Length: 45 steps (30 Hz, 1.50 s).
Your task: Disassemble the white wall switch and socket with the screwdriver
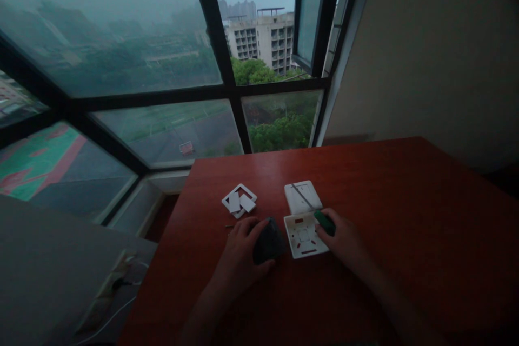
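My right hand (pixel 343 235) is closed around the green handle of a screwdriver (pixel 324 222). Its metal shaft points up and left across a white square plate (pixel 298 206). Just below that plate lies a shallow white plastic mounting box (pixel 298 240), open side up, with slots and holes in its base. My left hand (pixel 243 246) grips a dark, block-shaped object (pixel 271 241) by its left side, close to the tabletop. Its exact kind is too dark to make out. Beyond my left hand, a white square frame (pixel 226 201) lies with two small white rectangular pieces (pixel 247 204) on it.
The reddish-brown wooden table (pixel 385 194) reaches to the window (pixel 233 89) and the wall (pixel 430 54). A tiny screw-like piece (pixel 229 226) lies left of my left hand. Cables (pixel 117 311) hang near a socket strip at lower left, off the table.
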### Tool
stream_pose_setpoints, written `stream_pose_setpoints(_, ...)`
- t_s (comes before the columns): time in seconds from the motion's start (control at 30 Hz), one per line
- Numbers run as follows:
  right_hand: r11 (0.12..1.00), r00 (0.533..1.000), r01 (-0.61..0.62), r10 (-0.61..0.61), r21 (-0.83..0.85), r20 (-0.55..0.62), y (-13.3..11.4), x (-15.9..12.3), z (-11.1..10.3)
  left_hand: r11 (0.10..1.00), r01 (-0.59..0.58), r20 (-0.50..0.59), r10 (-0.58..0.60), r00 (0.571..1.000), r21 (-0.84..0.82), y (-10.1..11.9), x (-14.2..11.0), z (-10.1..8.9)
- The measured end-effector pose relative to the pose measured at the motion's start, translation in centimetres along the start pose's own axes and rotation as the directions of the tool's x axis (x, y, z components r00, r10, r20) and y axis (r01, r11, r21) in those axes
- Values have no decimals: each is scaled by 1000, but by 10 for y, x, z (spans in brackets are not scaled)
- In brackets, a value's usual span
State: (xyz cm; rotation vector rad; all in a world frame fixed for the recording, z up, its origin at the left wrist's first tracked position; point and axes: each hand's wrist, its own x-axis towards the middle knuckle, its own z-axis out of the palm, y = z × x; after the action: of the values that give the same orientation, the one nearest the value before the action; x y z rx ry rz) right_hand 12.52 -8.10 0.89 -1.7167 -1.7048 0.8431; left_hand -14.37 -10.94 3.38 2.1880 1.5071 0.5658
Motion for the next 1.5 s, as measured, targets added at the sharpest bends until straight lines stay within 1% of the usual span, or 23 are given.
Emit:
stream_pose_setpoints(0.17, 999, 1000, 0, -1, 33, 11, 2, -2, 1, 999, -23, 64, 20, 998, 40, 1, -1, -7)
stream_pose_setpoints(0.37, 997, 998, 20, -25, 78, 62, -2, -7, 5, 996, -58, 67, 54, 996, 69, 4, -4, -11)
stream_pose_setpoints(0.5, 995, 996, 19, -27, 100, 80, -3, -10, 5, 998, -27, 18, 26, 1000, 62, -4, -10, -15)
stream_pose_setpoints(0.6, 993, 998, -3, -4, 116, 60, 2, -15, 6, 997, 16, -85, -10, 996, 73, -21, -10, -22)
stream_pose_setpoints(0.7, 991, 999, -28, 25, 131, 21, 8, -20, 8, 991, 91, -209, -68, 975, 102, -40, -5, -30)
stream_pose_setpoints(0.77, 989, 999, -39, 39, 143, 1, 10, -23, 10, 981, 146, -246, -111, 963, 130, -52, 2, -35)
stream_pose_setpoints(0.83, 987, 999, -44, 45, 154, 1, 10, -24, 11, 970, 182, -251, -139, 958, 158, -61, 11, -38)
stream_pose_setpoints(0.93, 986, 999, -47, 46, 158, 7, 8, -24, 10, 958, 205, -252, -151, 956, 203, -71, 25, -40)
stream_pose_setpoints(1.07, 986, 999, -44, 46, 163, -9, 7, -23, 10, 953, 186, -250, -125, 960, 239, -79, 34, -40)
stream_pose_setpoints(1.33, 983, 999, -31, 32, 178, -3, 6, -21, 10, 978, 132, -264, -86, 961, 162, -78, 30, -29)
stream_pose_setpoints(1.5, 1000, 999, 8, -9, 20, 45, -3, -17, 10, 978, 129, -277, -79, 958, 167, -80, 29, -28)
